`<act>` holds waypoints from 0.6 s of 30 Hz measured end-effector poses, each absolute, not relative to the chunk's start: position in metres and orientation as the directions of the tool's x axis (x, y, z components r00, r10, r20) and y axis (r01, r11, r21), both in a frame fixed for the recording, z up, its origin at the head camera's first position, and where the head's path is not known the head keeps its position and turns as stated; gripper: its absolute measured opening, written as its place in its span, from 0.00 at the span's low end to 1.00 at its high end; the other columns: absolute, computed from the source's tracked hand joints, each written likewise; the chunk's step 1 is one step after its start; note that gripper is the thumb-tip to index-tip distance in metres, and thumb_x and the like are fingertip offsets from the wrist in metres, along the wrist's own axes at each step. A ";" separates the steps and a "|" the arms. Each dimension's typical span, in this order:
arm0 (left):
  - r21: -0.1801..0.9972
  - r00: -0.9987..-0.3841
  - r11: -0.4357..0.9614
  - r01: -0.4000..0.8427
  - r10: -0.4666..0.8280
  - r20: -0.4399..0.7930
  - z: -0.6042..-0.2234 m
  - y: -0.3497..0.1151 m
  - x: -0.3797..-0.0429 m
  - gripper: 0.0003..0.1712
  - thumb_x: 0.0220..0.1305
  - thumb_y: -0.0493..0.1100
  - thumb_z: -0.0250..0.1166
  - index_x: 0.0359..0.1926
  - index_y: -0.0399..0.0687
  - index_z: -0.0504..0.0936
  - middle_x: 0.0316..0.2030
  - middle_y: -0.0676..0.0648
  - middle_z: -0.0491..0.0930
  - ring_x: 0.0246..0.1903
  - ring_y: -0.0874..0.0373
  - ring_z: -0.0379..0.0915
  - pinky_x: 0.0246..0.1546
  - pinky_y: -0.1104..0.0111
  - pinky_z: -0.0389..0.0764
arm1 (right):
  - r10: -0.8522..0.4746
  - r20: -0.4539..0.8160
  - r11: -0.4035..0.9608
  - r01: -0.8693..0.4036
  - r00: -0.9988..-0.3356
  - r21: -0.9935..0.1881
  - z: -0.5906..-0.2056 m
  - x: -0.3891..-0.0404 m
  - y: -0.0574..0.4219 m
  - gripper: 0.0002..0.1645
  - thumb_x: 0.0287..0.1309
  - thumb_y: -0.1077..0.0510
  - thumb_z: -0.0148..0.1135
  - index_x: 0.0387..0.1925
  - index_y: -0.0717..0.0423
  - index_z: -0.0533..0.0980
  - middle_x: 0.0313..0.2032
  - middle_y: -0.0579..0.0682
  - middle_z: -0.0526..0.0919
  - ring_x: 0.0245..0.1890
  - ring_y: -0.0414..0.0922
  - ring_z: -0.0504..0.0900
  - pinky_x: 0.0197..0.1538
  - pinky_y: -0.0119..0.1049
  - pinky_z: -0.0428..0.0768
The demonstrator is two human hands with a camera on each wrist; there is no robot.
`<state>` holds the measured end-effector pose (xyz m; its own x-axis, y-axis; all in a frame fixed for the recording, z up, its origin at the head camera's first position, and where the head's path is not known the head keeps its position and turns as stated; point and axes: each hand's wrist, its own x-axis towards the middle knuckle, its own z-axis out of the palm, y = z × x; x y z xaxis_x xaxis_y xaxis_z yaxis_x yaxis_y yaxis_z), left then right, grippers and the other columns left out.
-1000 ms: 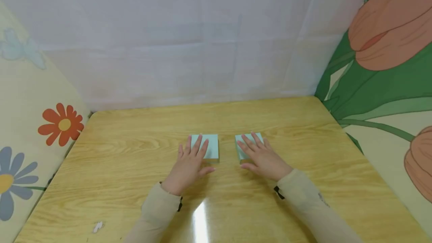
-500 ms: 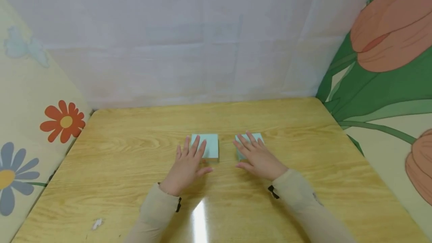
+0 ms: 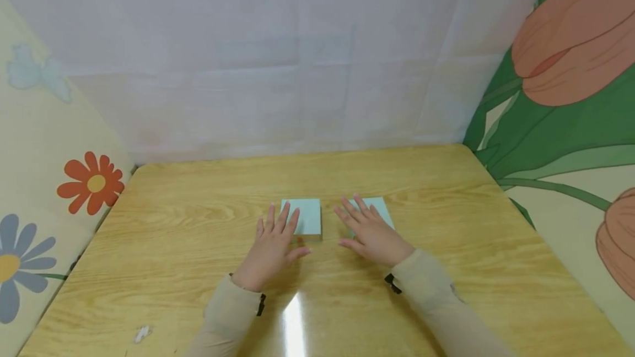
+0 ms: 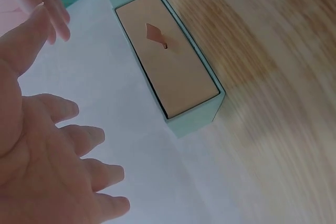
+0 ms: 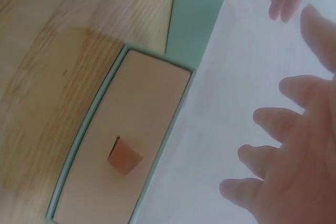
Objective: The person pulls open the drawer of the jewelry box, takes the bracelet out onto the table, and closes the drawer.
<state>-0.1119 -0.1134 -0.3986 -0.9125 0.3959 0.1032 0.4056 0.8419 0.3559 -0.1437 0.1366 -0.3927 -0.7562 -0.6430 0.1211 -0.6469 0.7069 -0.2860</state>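
Note:
Two small pale green drawer boxes stand side by side on the table, a gap between them. Over the left part of the left box (image 3: 310,215) my left hand (image 3: 272,251) is spread palm down, thumb out to the side. My right hand (image 3: 378,237) spreads the same way over the right box (image 3: 383,211) and hides much of its top. Both wrist views show straight, separated fingers above the boxes, gripping nothing. Each box has a tan drawer front, and a small brown diamond-shaped tab (image 4: 154,33) sits on the left one, a similar tab (image 5: 125,156) on the right one.
The wood-grain table (image 3: 198,197) reaches back to a white cloth backdrop (image 3: 297,70). Flower-printed panels (image 3: 560,136) flank it on both sides. Near the front left, a pale worn patch (image 3: 142,334) marks the tabletop.
Both hands have drifted left, the right one further, and more of the right side of the right box shows now. The boxes stay in place.

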 end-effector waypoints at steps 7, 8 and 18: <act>0.354 -0.914 0.843 0.404 0.393 0.106 -0.400 -0.114 -0.114 0.46 0.65 0.56 0.63 0.72 0.33 0.56 0.72 0.31 0.46 0.70 0.28 0.34 0.63 0.33 0.44 | -0.652 0.118 0.694 -0.652 -0.749 -0.306 -0.394 -0.146 0.128 0.42 0.67 0.47 0.58 0.72 0.63 0.56 0.72 0.65 0.51 0.72 0.66 0.45 0.65 0.68 0.53; 0.358 -0.914 0.843 0.401 0.391 0.104 -0.400 -0.114 -0.114 0.46 0.65 0.56 0.63 0.72 0.33 0.56 0.72 0.31 0.46 0.70 0.28 0.34 0.63 0.33 0.44 | -0.653 0.117 0.693 -0.652 -0.749 -0.308 -0.395 -0.146 0.127 0.41 0.67 0.47 0.58 0.72 0.64 0.56 0.72 0.65 0.51 0.72 0.66 0.45 0.65 0.68 0.53; 0.380 -0.924 0.844 0.378 0.372 0.094 -0.405 -0.119 -0.111 0.46 0.65 0.55 0.63 0.72 0.33 0.55 0.72 0.30 0.46 0.70 0.28 0.34 0.63 0.32 0.45 | -0.647 0.091 0.687 -0.631 -0.757 -0.361 -0.400 -0.146 0.111 0.41 0.68 0.47 0.56 0.73 0.63 0.55 0.73 0.64 0.50 0.72 0.66 0.44 0.66 0.67 0.53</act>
